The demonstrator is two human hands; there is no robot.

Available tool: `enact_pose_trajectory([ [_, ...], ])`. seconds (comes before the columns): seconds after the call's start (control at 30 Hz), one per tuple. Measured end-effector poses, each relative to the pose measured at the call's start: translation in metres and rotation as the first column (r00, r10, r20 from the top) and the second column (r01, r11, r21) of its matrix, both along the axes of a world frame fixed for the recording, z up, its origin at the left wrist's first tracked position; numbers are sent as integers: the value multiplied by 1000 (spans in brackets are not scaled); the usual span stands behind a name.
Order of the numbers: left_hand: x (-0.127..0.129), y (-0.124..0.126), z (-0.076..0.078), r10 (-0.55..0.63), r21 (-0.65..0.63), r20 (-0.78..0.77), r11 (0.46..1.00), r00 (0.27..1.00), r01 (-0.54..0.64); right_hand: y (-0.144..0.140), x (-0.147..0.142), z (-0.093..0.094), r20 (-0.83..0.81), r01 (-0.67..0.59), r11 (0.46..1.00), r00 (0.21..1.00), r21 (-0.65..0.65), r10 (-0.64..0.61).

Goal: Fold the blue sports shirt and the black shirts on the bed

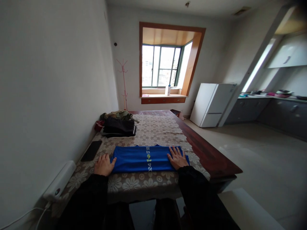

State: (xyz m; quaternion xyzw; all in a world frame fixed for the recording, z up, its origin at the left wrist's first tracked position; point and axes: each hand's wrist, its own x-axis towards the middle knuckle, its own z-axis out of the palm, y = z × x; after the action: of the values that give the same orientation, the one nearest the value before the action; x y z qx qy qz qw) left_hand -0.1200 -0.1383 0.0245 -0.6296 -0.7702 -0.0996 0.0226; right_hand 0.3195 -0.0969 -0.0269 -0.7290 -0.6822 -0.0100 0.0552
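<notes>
Left hand (pixel 103 164), right hand (pixel 177 157), flat on blue shirt (pixel 144 158)

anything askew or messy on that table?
Mostly tidy. The blue garment lies folded flat and square under the left hand and right hand. The only loose spot is the pile of dark clothes at the far left, heaped unevenly. No spills or damage visible.

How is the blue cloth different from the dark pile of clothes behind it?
The blue cloth is bright blue with printing across its middle; the dark pile of clothes is mostly black. The blue cloth lies flat as one long folded strip, while the dark pile is stacked and lumpy. The left hand and right hand rest at the blue cloth's ends; nobody touches the pile. Both sit on the flowered tablecloth.
</notes>
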Motion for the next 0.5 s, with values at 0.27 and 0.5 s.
enact_pose_trajectory([
  [0.27, -13, 19, 11, -84, -133, 271, 983, 959, 123, -2, 2, -1, -38, 16, 984, 999, 175, -9],
  [0.5, -17, 39, 13, -99, -132, 443, 976, 891, 174, 3, 11, -7, -115, 22, 957, 993, 290, 12],
])
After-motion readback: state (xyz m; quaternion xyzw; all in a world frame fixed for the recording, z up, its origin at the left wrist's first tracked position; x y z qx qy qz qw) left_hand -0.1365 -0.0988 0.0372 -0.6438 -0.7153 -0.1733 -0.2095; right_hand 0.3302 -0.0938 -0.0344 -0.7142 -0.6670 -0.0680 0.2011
